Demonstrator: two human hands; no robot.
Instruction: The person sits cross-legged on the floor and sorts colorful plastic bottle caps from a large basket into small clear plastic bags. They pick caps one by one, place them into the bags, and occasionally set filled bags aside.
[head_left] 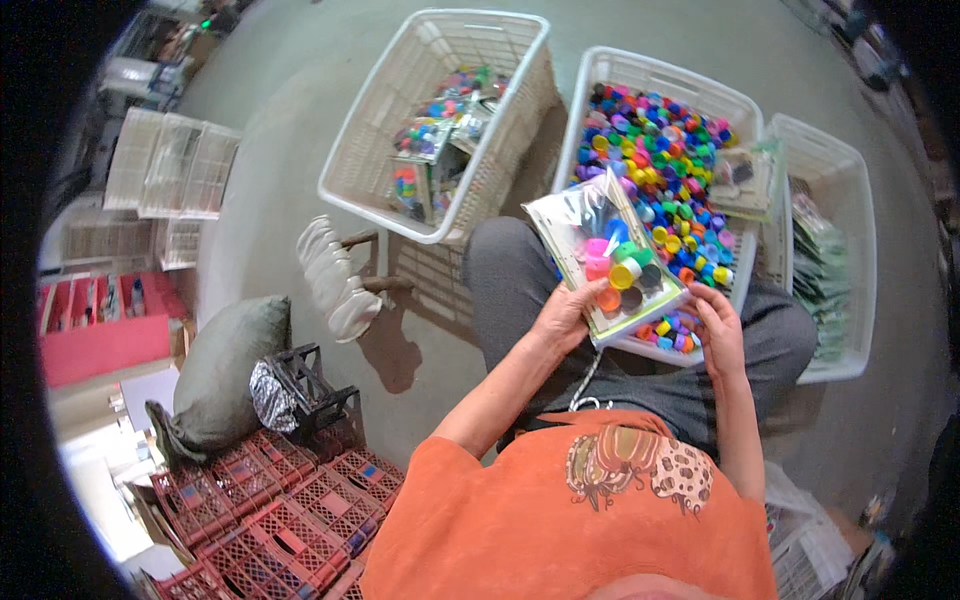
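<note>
A clear bag [620,260] with a pale card and colourful round caps inside is held up over my lap. My left hand [563,315] grips its lower left side, thumb over the front. My right hand [716,322] has its curled fingers at the bag's lower right corner, pinching it. Behind the bag, a white plastic crate [660,75] is full of loose multicoloured caps [675,165]. A pale card packet [742,185] rests at that crate's right side, near its top.
A white basket [352,160] of filled bags stands ahead-left, another [850,250] with green packets at right. A small padded stool [330,280] is left of my knee. A stuffed sack [225,375], black frame [330,390] and red crates [280,520] lie lower left.
</note>
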